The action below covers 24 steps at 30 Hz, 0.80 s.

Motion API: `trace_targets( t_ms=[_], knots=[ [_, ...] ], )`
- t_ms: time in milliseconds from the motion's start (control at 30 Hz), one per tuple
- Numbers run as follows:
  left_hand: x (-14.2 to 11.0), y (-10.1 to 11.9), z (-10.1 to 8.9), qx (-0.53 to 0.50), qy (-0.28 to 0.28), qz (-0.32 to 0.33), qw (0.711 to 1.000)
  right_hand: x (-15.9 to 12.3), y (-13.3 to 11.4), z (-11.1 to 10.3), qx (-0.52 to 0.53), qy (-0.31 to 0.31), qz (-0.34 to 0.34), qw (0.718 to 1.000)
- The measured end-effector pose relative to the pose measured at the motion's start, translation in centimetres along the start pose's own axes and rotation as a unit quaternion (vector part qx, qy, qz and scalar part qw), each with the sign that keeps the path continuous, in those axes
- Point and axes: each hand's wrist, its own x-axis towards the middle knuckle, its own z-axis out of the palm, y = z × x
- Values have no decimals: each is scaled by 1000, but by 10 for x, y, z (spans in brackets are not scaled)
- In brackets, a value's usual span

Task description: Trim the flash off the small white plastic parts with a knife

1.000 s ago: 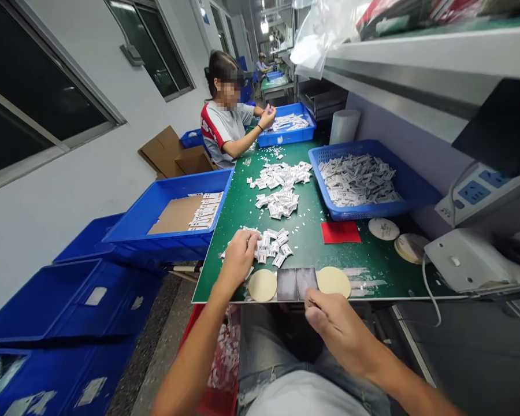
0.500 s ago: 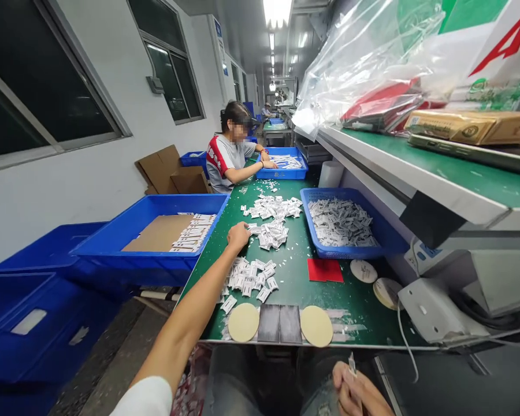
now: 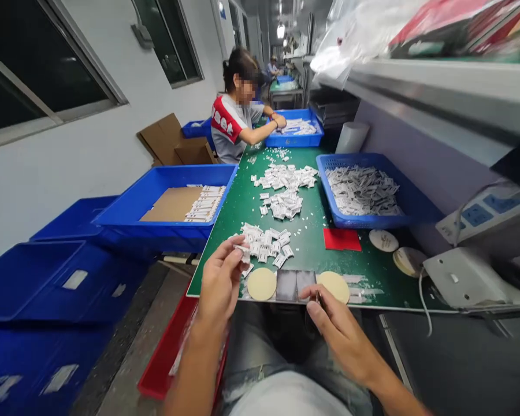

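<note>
the left hand (image 3: 220,278) is above the near left corner of the green bench (image 3: 316,202), thumb and fingertips pinched on a small white piece (image 3: 244,252). the piece sits just before the near heap of white pieces (image 3: 268,245); its free end points toward the bench's right edge, and its long axis seems to slant slightly down toward the near edge, though the fingers cover part of it. the right hand (image 3: 340,329) is at the middle of the near edge, fingers curled narrow around a slim dark thing (image 3: 319,297), too blurred to name; its visible length runs roughly up and down, tilted.

along the near edge, two dark plates (image 3: 287,286) lie side by side between a left yellow disc (image 3: 262,284) and a right yellow disc (image 3: 333,287). the heap's pieces point every way. two more heaps (image 3: 286,190) stretch toward the far edge. a red card (image 3: 342,239) lies between the plates and a blue basket (image 3: 351,222) by the right edge. beside the left edge, a blue tray (image 3: 156,231) holds white strips (image 3: 205,203), their long axes running toward the bench. by the far edge a co-worker (image 3: 234,115) has both hands at another blue tray (image 3: 292,140).
</note>
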Motion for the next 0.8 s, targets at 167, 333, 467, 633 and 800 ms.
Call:
trace_targets(
  t_ms=[167, 333, 467, 633, 800],
  knots=[
    [-66, 21, 6, -165, -38, -68, 983, 14, -33, 2, -225, -25, -248, 942],
    [-75, 28, 6, -124, -44, -114, 985, 23, -46, 12, -370, 54, -372, 850],
    [-75, 31, 5, -100, -22, -118, 988, 27, -51, 12, -431, 91, -376, 815],
    [-74, 34, 4, -95, -18, -119, 988, 29, -51, 12, -454, 102, -371, 804],
    [-73, 34, 4, -89, -12, -120, 989, 30, -49, 13, -456, 100, -372, 803]
  ],
)
